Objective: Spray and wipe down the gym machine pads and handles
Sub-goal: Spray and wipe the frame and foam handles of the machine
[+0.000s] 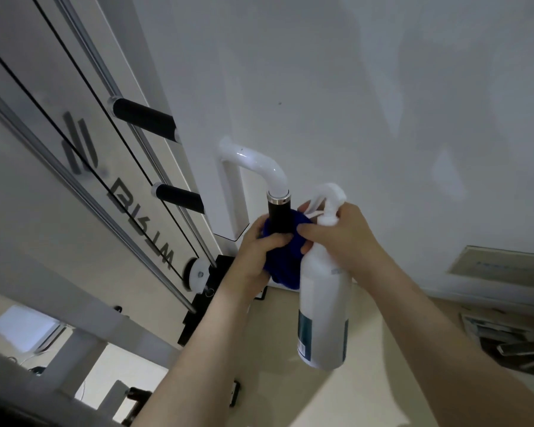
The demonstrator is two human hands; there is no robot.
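Note:
I look upward at a white gym machine. A black handle grip (280, 217) hangs from a curved white tube (259, 163). My left hand (258, 257) presses a dark blue cloth (285, 257) around the lower part of this grip. My right hand (344, 232) holds a white spray bottle (324, 303) by its neck, nozzle up, just right of the grip, and its fingertips also touch the cloth. The grip's lower end is hidden by the cloth and my fingers.
Two more black handle grips (144, 118) (179, 198) stick out of the machine's frame at the left, beside cables, chrome guide rods (84, 195) and a white pulley (198, 272). A ceiling air-conditioner vent (503, 266) sits at the right. White ceiling fills the upper view.

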